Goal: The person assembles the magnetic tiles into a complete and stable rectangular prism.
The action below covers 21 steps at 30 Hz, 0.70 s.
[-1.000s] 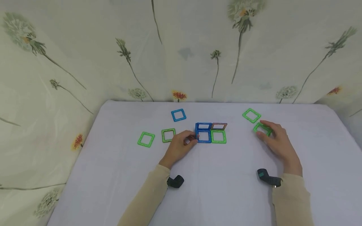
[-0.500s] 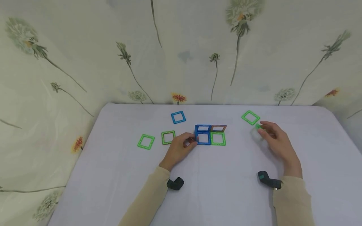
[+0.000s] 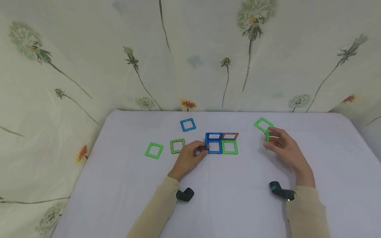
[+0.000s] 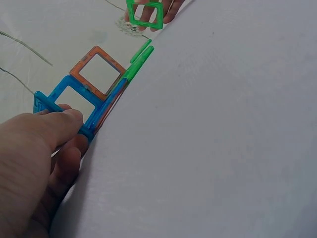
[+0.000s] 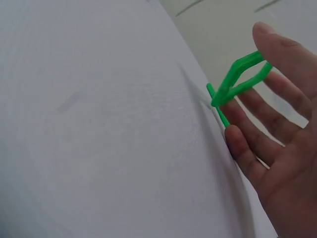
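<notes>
Seemingly mid-assembly, the left hand (image 3: 188, 157) pinches the upright blue square frame (image 4: 47, 102) of a joined structure (image 3: 221, 146), while the right hand (image 3: 284, 148) grasps a green square frame (image 3: 267, 137), rightward over the table (image 3: 232, 188), likely needing carrying across.

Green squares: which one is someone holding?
The green square pinched by the right hand, tilted up; the other green squares lie flat.

Forearms (image 3: 153, 210) forward, left grip (image 3: 187, 156) in a pinch, right grip (image 3: 287, 148) in a wider one
</notes>
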Available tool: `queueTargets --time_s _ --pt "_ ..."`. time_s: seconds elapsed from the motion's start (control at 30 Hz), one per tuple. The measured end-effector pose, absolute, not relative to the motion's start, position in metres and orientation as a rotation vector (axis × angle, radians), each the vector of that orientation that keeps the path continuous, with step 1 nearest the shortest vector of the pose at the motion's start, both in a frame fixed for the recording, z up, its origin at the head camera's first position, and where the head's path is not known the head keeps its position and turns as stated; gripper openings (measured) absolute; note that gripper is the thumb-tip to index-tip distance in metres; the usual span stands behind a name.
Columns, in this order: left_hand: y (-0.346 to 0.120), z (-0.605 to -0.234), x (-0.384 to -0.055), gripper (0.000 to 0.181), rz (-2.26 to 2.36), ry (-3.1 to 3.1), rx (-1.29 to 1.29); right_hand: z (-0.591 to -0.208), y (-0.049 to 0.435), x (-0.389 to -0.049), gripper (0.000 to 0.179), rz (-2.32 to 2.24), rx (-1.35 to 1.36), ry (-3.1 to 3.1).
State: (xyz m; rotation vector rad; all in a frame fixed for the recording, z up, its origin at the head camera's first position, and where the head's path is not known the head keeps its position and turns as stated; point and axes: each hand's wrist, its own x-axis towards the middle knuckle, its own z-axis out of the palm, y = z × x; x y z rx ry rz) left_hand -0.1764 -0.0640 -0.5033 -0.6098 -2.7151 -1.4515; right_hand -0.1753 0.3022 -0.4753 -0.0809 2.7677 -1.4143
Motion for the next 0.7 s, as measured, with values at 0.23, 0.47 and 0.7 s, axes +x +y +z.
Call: queueTargets --time_s 0.23,0.47,0.7 --pt "-0.065 -0.503 -0.178 0.023 -1.469 -2.696 -0.629 -0.473 0.296 -0.176 0.071 -1.349 -0.101 2.730" --pt "-0.065 -0.502 -0.177 0.023 -1.473 -2.697 -0.633 -0.474 0.290 -0.176 0.071 -1.387 -0.129 2.690" --pt "-0.064 -0.500 -0.176 0.023 -1.470 -2.703 -0.620 -0.478 0.282 -0.179 0.071 -1.474 -0.236 2.654"
